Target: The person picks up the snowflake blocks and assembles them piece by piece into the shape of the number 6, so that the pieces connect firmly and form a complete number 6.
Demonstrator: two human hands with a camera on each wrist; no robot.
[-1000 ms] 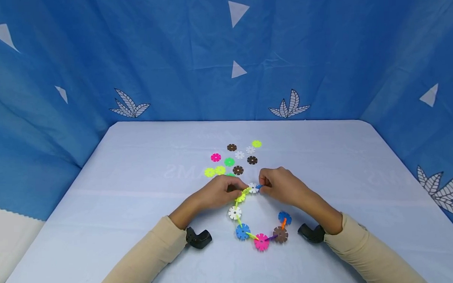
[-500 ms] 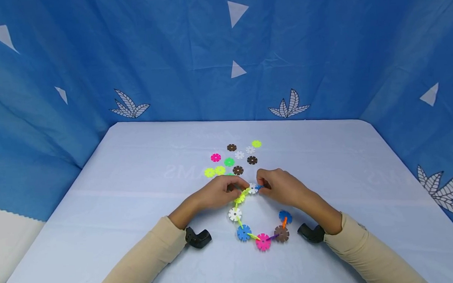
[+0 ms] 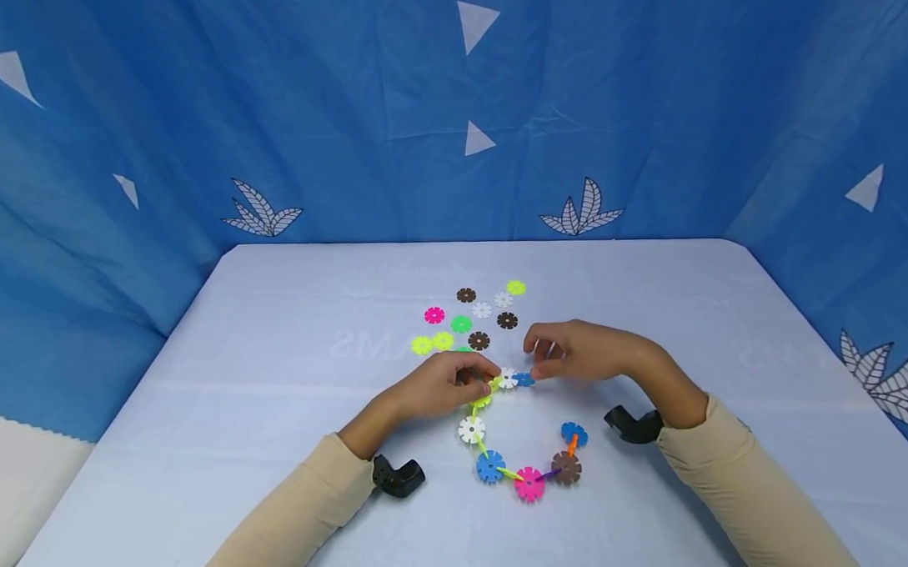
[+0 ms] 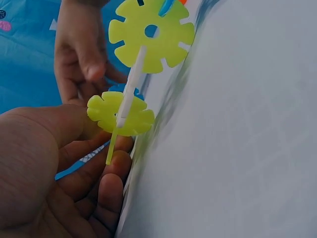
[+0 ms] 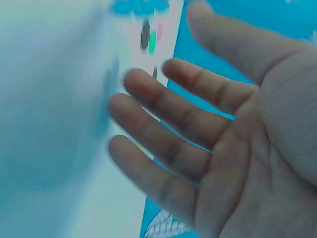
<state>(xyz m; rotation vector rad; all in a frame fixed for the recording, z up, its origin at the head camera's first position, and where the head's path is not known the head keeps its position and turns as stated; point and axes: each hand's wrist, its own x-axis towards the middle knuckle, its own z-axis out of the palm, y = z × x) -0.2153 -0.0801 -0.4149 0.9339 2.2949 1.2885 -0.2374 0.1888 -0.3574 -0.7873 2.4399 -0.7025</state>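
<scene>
Table [image 3: 279,423] bears loose discs [image 3: 461,324]; left hand [image 3: 441,386] holds disc chain [image 3: 490,467].

Curved chain of multicoloured notched plastic discs [image 3: 490,467]: gap on right side, right hand [image 3: 582,352] near; clearance under it hard to judge. Left hand [image 3: 437,387] blocks far-left stretch; loose coloured flat discs [image 3: 461,324] beyond.

Green disc [image 3: 464,348] partly hidden, blue disc [image 5: 141,7] blurred, sleeves [image 3: 282,515] cropped
</scene>
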